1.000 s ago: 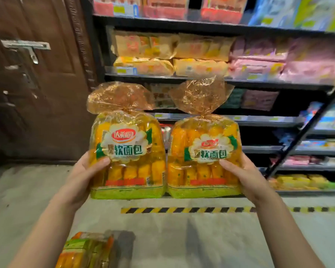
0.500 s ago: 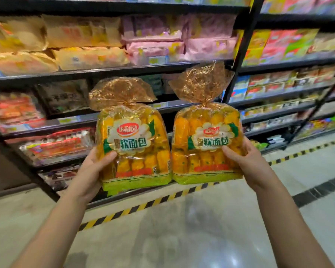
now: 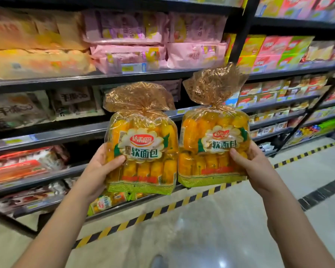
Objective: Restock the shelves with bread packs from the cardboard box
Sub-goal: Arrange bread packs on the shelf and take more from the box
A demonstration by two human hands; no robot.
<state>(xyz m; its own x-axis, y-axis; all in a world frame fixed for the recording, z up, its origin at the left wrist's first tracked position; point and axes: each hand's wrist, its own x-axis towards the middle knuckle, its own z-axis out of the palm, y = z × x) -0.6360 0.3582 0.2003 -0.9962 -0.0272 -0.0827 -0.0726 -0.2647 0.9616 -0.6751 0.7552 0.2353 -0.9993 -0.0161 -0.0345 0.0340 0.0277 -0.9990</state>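
The left bread pack [image 3: 143, 151] and right bread pack [image 3: 215, 144], clear bags of orange-yellow rolls with crinkled gold tops, are upright side by side before the shelves [image 3: 85, 78]. The left hand [image 3: 99, 171] and right hand [image 3: 253, 167] each grip one, fingers [image 3: 116, 159] curled round its outer side

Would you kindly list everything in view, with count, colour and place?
Shelves: several tiers, black, across the back.
Left pack: one, orange-yellow, gold top, centre.
Right pack: one, same colours, beside it.
Shelved pack: at least one, yellow-green, bottom tier.
Pink packs: several, pink, upper tier, centre.
Tan packs: several, orange-tan, upper tier, left.
Beige packs: few, beige, black writing, middle tier, left.
Red packs: several, red-white, lower tier, left.
Boxes: many, red, yellow, green, right tiers.
Floor tape: one stripe, yellow-black, along shelf foot.
Left hand: one, grips left pack.
Right hand: one, grips right pack.
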